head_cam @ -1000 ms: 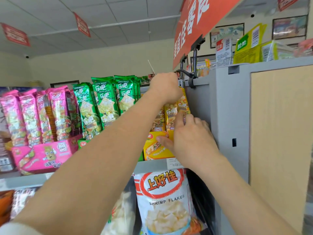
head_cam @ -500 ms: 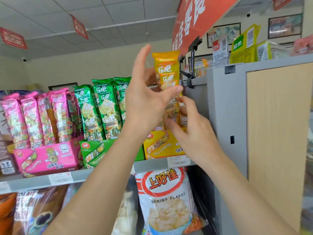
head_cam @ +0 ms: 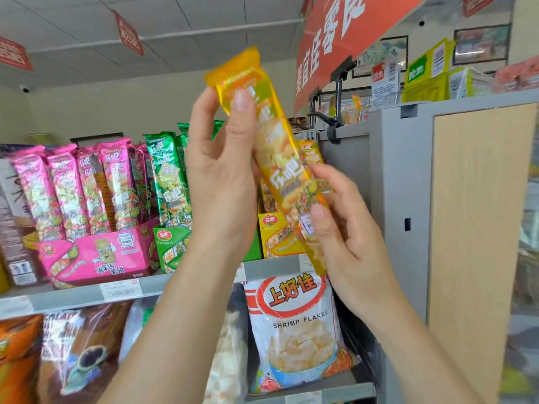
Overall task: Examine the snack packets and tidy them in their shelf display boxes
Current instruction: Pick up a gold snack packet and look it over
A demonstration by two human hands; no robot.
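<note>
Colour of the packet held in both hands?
Yellow-orange packet, clearest in the head view.

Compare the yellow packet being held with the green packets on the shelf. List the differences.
Colour: the yellow packet has an orange-yellow wrapper; the green packets are green.
Pose: the yellow packet is tilted, top leaning left; the green packets stand upright.
Support: the left hand and right hand pinch the yellow packet in mid-air; the green packets sit in a green display box.
Shared: long, slim shape and the same logo.
</note>
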